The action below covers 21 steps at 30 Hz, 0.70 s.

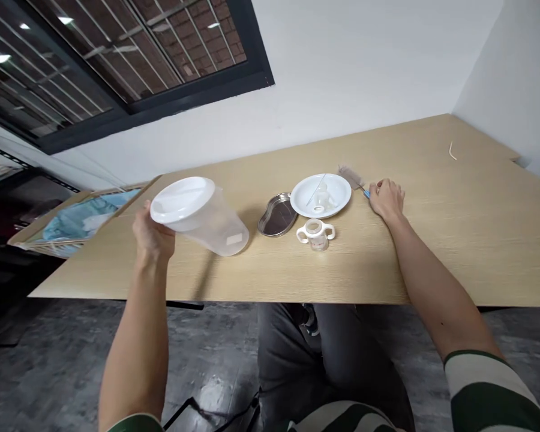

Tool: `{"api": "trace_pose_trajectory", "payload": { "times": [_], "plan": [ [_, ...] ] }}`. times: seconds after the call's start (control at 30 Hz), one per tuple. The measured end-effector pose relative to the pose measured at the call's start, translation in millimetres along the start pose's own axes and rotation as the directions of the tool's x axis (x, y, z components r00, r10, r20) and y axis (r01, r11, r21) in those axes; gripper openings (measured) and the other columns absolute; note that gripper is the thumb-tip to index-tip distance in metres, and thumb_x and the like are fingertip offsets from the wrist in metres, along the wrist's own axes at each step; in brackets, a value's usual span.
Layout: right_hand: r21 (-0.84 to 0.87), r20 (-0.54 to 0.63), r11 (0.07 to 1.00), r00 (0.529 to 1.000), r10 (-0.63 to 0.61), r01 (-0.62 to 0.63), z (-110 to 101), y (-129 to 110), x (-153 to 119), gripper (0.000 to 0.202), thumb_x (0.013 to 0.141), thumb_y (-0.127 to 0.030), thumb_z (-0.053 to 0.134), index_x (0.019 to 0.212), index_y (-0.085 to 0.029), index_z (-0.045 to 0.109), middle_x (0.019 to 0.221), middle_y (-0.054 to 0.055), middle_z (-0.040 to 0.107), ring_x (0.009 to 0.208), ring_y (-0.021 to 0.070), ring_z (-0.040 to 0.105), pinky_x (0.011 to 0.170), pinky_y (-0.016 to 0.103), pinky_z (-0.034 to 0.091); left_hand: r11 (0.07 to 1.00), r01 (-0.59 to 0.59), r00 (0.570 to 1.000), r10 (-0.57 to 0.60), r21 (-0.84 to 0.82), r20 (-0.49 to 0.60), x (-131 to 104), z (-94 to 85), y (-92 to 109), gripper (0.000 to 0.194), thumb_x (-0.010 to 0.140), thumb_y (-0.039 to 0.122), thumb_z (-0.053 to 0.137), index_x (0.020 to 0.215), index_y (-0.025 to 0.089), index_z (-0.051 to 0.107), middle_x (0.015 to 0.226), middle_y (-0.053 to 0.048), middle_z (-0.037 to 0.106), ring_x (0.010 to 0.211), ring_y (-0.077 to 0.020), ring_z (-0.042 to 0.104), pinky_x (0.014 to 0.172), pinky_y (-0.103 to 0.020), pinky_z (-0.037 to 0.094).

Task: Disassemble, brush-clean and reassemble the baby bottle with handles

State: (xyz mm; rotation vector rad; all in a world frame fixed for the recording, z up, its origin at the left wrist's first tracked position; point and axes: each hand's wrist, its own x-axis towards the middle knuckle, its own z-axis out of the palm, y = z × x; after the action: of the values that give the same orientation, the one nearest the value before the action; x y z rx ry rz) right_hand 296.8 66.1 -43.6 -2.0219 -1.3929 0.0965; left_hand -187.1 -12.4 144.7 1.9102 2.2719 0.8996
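My left hand (155, 234) grips a translucent plastic pitcher (222, 225) by its upper end, near the white lid (184, 201). The pitcher is tilted, its base towards the right, over the table's left part. My right hand (388, 198) rests on the table, fingers curled round the blue handle of a bottle brush (351, 177). The brush's bristles point left, towards a white plate (299, 195). On the plate lie a clear bottle nipple part (324, 197) and a thin stick. In front of it stands a small baby bottle with two white handles (317, 235).
A metal kidney dish (278, 216) lies left of the plate on the wooden table (261, 276). A short bent strip (452, 151) lies at the far right. Beyond the left edge is a basket (103, 219) with blue cloth. A wall and barred window stand behind.
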Motion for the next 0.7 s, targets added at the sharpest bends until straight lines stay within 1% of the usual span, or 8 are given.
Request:
{"api": "trace_pose_trajectory", "payload": {
  "times": [0.07, 0.13, 0.2, 0.3, 0.43, 0.53, 0.63, 0.7],
  "plan": [
    [-0.007, -0.002, 1.0, 1.0, -0.004, 0.004, 0, 0, 1, 0.047, 0.101, -0.046, 0.033, 0.114, -0.01, 0.062, 0.122, 0.024, 0.065, 0.119, 0.0372, 0.054, 0.103, 0.054, 0.035, 0.957, 0.011, 0.989, -0.054, -0.289, -0.14, 5, 5.7, -10, 0.097, 0.048, 0.105, 0.0, 0.067, 0.011, 0.012, 0.056, 0.004, 0.013, 0.112, -0.0292, 0.065, 0.071, -0.05, 0.0],
    [-0.016, -0.004, 1.0, 1.0, -0.007, 0.007, 1, 1, 2, 0.046, 0.1, -0.045, 0.034, 0.113, -0.011, 0.062, 0.121, 0.024, 0.065, 0.117, 0.0362, 0.054, 0.102, 0.053, 0.036, 0.899, 0.02, 0.982, -0.101, -0.438, -0.162, 9, 10.5, -19, 0.102, 0.041, 0.107, 0.021, 0.066, 0.008, 0.014, 0.052, 0.004, 0.015, 0.113, -0.0282, 0.063, 0.072, -0.057, -0.002],
    [-0.022, -0.002, 1.0, 1.0, -0.009, 0.009, 1, 1, 3, 0.044, 0.099, -0.044, 0.036, 0.113, -0.012, 0.062, 0.12, 0.023, 0.065, 0.116, 0.0354, 0.054, 0.102, 0.053, 0.037, 0.858, 0.038, 0.983, -0.124, -0.512, -0.134, 11, 13.3, -25, 0.107, 0.032, 0.107, 0.03, 0.065, 0.007, 0.012, 0.049, 0.003, 0.012, 0.112, -0.0283, 0.062, 0.073, -0.058, -0.002],
    [-0.031, 0.005, 0.999, 1.0, -0.009, 0.009, 1, 0, 4, 0.042, 0.099, -0.043, 0.037, 0.113, -0.012, 0.062, 0.12, 0.023, 0.065, 0.115, 0.0353, 0.055, 0.101, 0.053, 0.037, 0.847, 0.083, 0.986, -0.147, -0.525, -0.082, 12, 14.5, -31, 0.109, 0.026, 0.108, 0.028, 0.066, 0.008, 0.009, 0.047, 0.001, 0.009, 0.118, -0.0313, 0.06, 0.077, -0.056, -0.004],
    [-0.048, 0.025, 0.999, 1.0, -0.005, 0.006, -1, -2, 4, 0.041, 0.099, -0.042, 0.039, 0.113, -0.012, 0.062, 0.122, 0.023, 0.065, 0.117, 0.0359, 0.055, 0.102, 0.053, 0.037, 0.831, 0.115, 0.988, -0.152, -0.545, -0.023, 14, 15.3, -39, 0.107, 0.029, 0.107, 0.032, 0.066, 0.01, 0.01, 0.047, -0.002, 0.021, 0.137, -0.0335, 0.048, 0.08, -0.052, -0.004],
    [-0.052, 0.034, 0.999, 0.999, -0.001, 0.003, -2, -3, 5, 0.04, 0.099, -0.042, 0.039, 0.113, -0.012, 0.062, 0.123, 0.023, 0.065, 0.118, 0.0363, 0.056, 0.103, 0.053, 0.037, 0.789, 0.087, 0.99, -0.138, -0.608, -0.038, 18, 17.9, -45, 0.106, 0.03, 0.105, 0.041, 0.065, 0.009, 0.011, 0.046, -0.003, 0.026, 0.141, -0.0342, 0.045, 0.08, -0.051, -0.004],
    [-0.058, 0.031, 0.998, 1.0, -0.002, 0.004, -2, -4, 5, 0.041, 0.099, -0.042, 0.039, 0.114, -0.011, 0.062, 0.124, 0.023, 0.065, 0.118, 0.037, 0.056, 0.103, 0.052, 0.038, 0.815, 0.062, 0.989, -0.126, -0.576, -0.072, 19, 19.8, -42, 0.105, 0.034, 0.108, 0.034, 0.062, 0.008, 0.016, 0.045, -0.002, 0.029, 0.138, -0.0354, 0.048, 0.075, -0.051, -0.002],
    [-0.062, 0.029, 0.998, 1.0, -0.002, 0.004, -3, -4, 4, 0.041, 0.099, -0.042, 0.039, 0.114, -0.011, 0.062, 0.124, 0.023, 0.066, 0.119, 0.0369, 0.056, 0.103, 0.052, 0.037, 0.866, 0.034, 0.996, -0.072, -0.499, -0.057, 17, 18.8, -36, 0.1, 0.038, 0.109, 0.024, 0.059, 0.011, 0.02, 0.045, -0.003, 0.035, 0.121, -0.0362, 0.061, 0.074, -0.045, 0.002]
  ]
}}
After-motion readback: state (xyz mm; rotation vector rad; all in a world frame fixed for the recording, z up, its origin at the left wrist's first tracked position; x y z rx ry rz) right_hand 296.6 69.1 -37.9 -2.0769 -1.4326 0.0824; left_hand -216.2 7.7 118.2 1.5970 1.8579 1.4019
